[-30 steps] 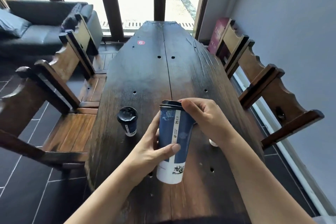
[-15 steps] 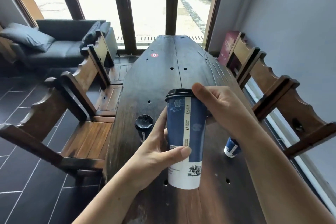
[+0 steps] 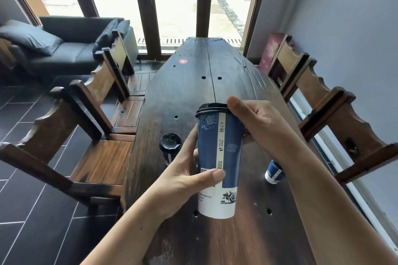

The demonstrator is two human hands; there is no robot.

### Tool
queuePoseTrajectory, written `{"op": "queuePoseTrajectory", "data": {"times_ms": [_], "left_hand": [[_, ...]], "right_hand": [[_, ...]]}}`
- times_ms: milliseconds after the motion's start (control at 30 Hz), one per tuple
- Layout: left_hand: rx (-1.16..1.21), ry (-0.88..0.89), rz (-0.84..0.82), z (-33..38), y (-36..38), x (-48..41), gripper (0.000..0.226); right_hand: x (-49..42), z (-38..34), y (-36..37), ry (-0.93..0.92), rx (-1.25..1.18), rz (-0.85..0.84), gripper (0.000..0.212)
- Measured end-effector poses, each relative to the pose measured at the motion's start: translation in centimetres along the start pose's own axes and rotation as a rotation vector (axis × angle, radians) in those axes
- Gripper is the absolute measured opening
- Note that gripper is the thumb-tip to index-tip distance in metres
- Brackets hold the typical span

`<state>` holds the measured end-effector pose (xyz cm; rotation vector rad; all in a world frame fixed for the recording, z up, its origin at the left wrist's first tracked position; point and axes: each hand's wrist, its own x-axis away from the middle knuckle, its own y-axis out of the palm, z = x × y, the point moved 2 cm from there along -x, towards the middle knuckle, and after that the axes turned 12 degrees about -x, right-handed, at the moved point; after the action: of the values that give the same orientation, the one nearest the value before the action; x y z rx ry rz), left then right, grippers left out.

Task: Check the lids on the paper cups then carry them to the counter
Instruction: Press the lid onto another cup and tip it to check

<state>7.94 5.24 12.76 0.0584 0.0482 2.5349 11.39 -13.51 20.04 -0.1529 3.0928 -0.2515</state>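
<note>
So this looks like the lid-check step: the tall blue paper cup [image 3: 219,157] is held up above the dark wooden table [image 3: 193,88], the left hand [image 3: 185,180] wrapped tight around its lower body, thumb across the front. The right hand [image 3: 256,122] is closed over the black lid [image 3: 212,108], fingers curled on the rim, probably pressing it down. Next, I'd guess, comes a firm squeeze around the rim without crushing the paper wall. Two more cups wait on that table: a small lidded cup [image 3: 170,146] just left of the held one, and another small cup [image 3: 274,173] to its right, half hidden by the right forearm. Wooden chairs [image 3: 90,114] crowd both sides of the table, so carrying out looks tight. No counter in view.
</note>
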Motion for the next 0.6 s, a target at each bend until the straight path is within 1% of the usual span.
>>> {"op": "queuePoseTrajectory", "data": {"times_ms": [167, 233, 333, 400, 467, 500, 567, 600], "left_hand": [[-0.047, -0.033, -0.021, -0.1, -1.3, -0.3, 0.105], [-0.047, -0.041, 0.035, -0.2, -1.9, -0.4, 0.104], [-0.044, -0.055, 0.094, -0.2, -2.5, -0.7, 0.11], [-0.058, -0.073, 0.102, -0.1, -2.5, -0.8, 0.113], [-0.058, -0.091, 0.126, -0.4, -2.3, -0.8, 0.107], [-0.053, -0.098, 0.144, -0.6, -2.2, -0.8, 0.1], [-0.03, -0.113, 0.193, -1.0, -2.1, -0.6, 0.085], [-0.002, -0.119, 0.218, -1.2, -2.2, -0.6, 0.082]], "right_hand": [[-0.3, 0.4, -0.2, -0.033, 0.043, 0.003, 0.075], [-0.5, 0.5, -0.2, -0.05, 0.107, -0.019, 0.072], [-0.4, 0.5, 0.3, -0.055, 0.199, -0.09, 0.059], [-0.1, 0.7, 0.8, -0.046, 0.283, -0.142, 0.061], [0.0, 1.1, 1.2, -0.04, 0.333, -0.154, 0.065], [0.2, 1.5, 1.3, -0.038, 0.344, -0.138, 0.066], [0.8, 2.6, 1.5, 0.003, 0.266, -0.081, 0.068], [1.2, 3.5, 1.6, 0.036, 0.19, -0.056, 0.07]]}}
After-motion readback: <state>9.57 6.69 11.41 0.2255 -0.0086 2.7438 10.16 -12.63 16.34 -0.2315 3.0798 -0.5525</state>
